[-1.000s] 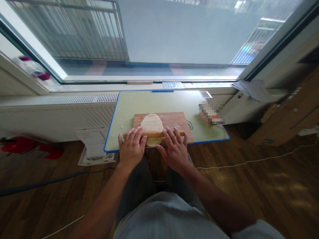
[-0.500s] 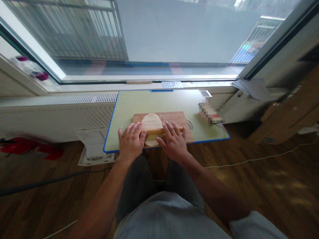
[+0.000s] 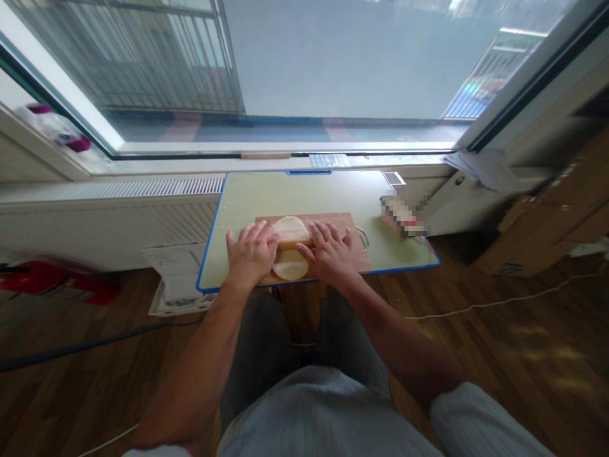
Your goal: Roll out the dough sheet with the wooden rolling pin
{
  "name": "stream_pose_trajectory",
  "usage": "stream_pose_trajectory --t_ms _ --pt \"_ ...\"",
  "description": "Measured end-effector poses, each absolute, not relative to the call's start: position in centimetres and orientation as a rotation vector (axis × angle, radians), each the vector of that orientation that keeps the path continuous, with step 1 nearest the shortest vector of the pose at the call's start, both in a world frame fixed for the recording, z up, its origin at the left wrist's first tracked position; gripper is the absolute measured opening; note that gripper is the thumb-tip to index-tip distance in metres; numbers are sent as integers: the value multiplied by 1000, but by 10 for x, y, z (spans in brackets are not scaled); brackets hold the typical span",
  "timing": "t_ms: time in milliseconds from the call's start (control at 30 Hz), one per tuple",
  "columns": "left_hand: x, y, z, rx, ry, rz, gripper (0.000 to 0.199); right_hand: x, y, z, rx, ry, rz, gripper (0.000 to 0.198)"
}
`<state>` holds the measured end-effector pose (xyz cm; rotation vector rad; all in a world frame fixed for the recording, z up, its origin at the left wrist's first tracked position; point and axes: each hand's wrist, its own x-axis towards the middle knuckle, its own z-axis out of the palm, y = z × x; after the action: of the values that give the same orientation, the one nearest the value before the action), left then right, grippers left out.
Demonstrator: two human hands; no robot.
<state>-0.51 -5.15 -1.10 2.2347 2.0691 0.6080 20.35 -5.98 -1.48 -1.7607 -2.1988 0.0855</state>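
Observation:
A wooden rolling pin (image 3: 291,244) lies across a flat, pale round of dough (image 3: 290,265), whose far part shows beyond the pin and near part shows on my side. Over the pin's left end rests my left hand (image 3: 253,254), open, fingers stretched forward and thumb near the dough. My right hand (image 3: 332,252) lies likewise over the right end, fingers extended and thumb pointing inward. Both palms hide the pin's ends. Under the dough is a wooden cutting board (image 3: 333,220) with a metal handle (image 3: 363,238) on its right side.
The board sits on a small pale-green table (image 3: 266,193) with blue edging. At its right lies a pixelated item (image 3: 403,217). Beyond are a radiator (image 3: 181,222) and a window. A red fire extinguisher (image 3: 57,282) is at left; cardboard boxes (image 3: 537,222) stand at right.
The rolling pin and both hands have moved slightly away from me over the dough. More of the dough's near part now shows, and less of its far part.

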Motion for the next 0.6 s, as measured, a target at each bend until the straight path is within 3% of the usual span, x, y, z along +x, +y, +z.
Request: stream_pose_trajectory --t_ms 333,600 --pt "-4 -14 -10 2185 2100 629 48 201 -24 -2 -1773 -2244 129 69" --pt "-5 -32 -11 2247 2097 644 51 207 -45 -15 -1759 -2223 87 77"
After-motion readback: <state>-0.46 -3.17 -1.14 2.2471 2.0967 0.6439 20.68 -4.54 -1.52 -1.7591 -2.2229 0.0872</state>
